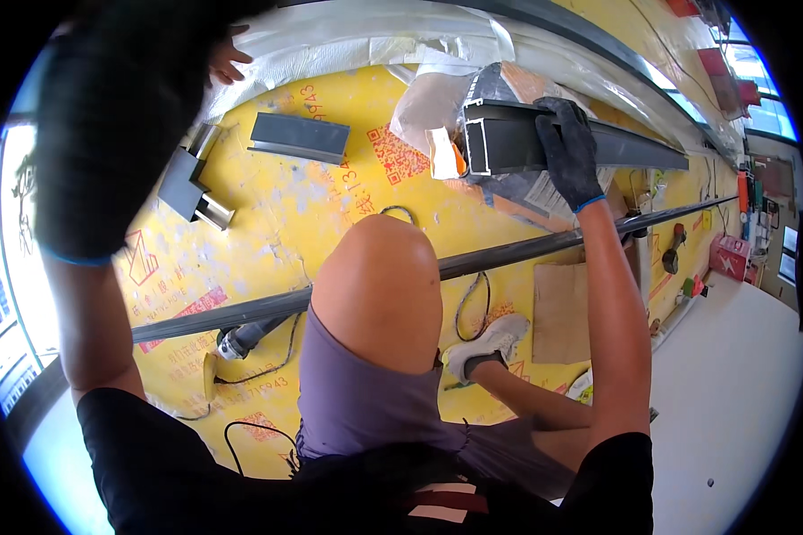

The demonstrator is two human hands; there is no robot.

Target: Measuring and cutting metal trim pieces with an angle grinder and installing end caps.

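Observation:
My right hand [569, 152], in a black glove, is closed over the upper edge of a long dark grey aluminium profile [517, 147]. The profile's hollow cut end faces left, and its length runs off to the right. My left hand [120, 134], also black-gloved, is raised at the upper left, close to the camera and smeared by motion. Its fingers cannot be made out. Bare fingertips [227, 64] show just past it; whose they are I cannot tell. Below the profile's end lie crumpled plastic wrapping [430, 105] and a white-and-orange scrap [443, 156].
A short dark profile piece [300, 137] and a corner-shaped piece [187, 185] lie on the yellow printed board [268, 223]. A long dark bar [509, 254] crosses behind my raised knee. A corded power tool [250, 337], cardboard [558, 312] and a red box [729, 256] lie around.

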